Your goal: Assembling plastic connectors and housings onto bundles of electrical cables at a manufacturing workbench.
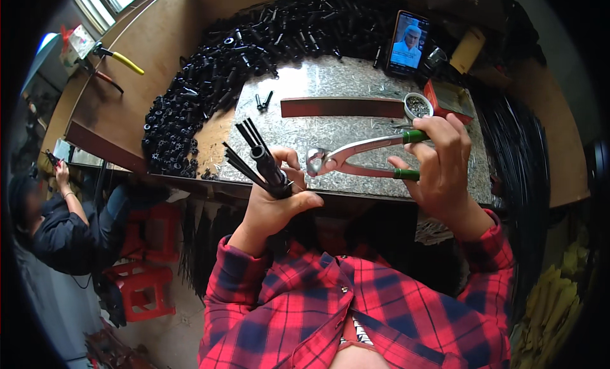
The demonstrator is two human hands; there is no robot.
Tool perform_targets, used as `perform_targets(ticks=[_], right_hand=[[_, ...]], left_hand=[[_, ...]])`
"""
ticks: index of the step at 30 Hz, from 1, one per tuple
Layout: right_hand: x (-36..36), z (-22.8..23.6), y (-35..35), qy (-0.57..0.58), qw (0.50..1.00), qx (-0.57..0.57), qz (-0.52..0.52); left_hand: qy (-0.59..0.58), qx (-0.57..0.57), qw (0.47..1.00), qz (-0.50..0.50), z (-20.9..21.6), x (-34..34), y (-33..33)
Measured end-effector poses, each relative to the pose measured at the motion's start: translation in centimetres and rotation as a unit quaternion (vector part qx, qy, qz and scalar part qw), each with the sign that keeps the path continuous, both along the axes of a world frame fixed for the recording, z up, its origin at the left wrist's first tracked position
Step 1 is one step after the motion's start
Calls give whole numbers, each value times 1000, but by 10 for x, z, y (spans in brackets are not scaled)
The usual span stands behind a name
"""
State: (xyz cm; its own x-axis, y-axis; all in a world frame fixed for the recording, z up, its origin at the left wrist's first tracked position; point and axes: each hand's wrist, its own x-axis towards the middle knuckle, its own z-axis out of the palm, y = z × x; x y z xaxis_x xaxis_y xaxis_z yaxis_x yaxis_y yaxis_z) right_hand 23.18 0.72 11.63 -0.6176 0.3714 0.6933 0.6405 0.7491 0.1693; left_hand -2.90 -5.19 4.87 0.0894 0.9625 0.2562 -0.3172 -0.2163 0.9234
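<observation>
My left hand (273,207) is closed around a black tubular part (270,169) with several thin black ribs (240,159) fanning out from its upper end. In my right hand (441,162) are end-cutting pincers (362,154) with green handle grips. Their handles are spread apart, and the metal head lies just right of my left fingers, apart from the black part. Fine wire seems to show by my left thumb, too thin to make out well. Beyond the hands, small black pieces (265,102) and a long dark flat bar (343,108) rest on the speckled stone slab (305,130).
A heap of black tubular parts (254,51) borders the slab. At right stand a small white cup of metal bits (418,106), a red box (448,102), a propped phone (408,45) and long black strips (518,146). Another person (67,226) sits at left near red stools (143,289).
</observation>
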Motion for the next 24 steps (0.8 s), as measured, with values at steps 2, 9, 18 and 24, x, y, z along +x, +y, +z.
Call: perform_targets(ticks=[2, 9, 18, 24], right_hand=[[-3, -2, 0, -15, 999, 41, -7], [-10, -5, 3, -30, 997, 74, 8], [-12, -16, -1, -6, 974, -176, 139], [-26, -44, -20, 59, 944, -294, 136]], left_hand=[[38, 10, 999, 4, -3, -3, 1], [-25, -70, 997, 21, 9, 9, -3], [25, -13, 996, 87, 1, 9, -4], [44, 8, 978, 206, -7, 16, -5]])
